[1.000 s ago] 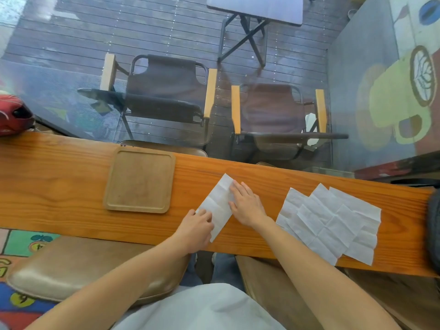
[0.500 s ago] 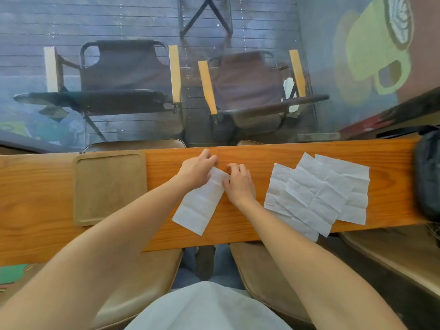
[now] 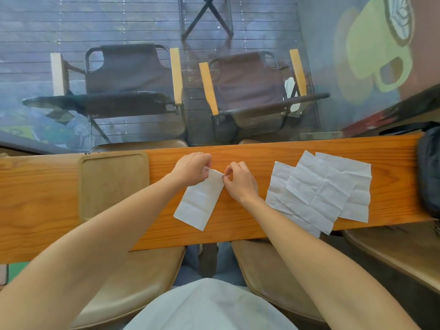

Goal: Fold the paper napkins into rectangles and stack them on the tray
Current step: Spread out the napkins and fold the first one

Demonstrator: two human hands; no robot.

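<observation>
A white paper napkin, folded into a long strip, lies slanted on the wooden counter in front of me. My left hand pinches its far left corner and my right hand pinches its far right corner; the far end is lifted slightly off the wood. A wooden tray sits on the counter to the left with nothing on it. To the right lies a loose pile of unfolded napkins, overlapping one another and reaching the near edge.
A dark bag rests at the counter's right end. Tan stool seats stand below the near edge. Behind the counter a glass pane shows two folding chairs on a deck.
My left hand moved from the napkin's near end to its far end, joining the right hand. Both now pinch the far corners, which are raised. The camera tilted down.
</observation>
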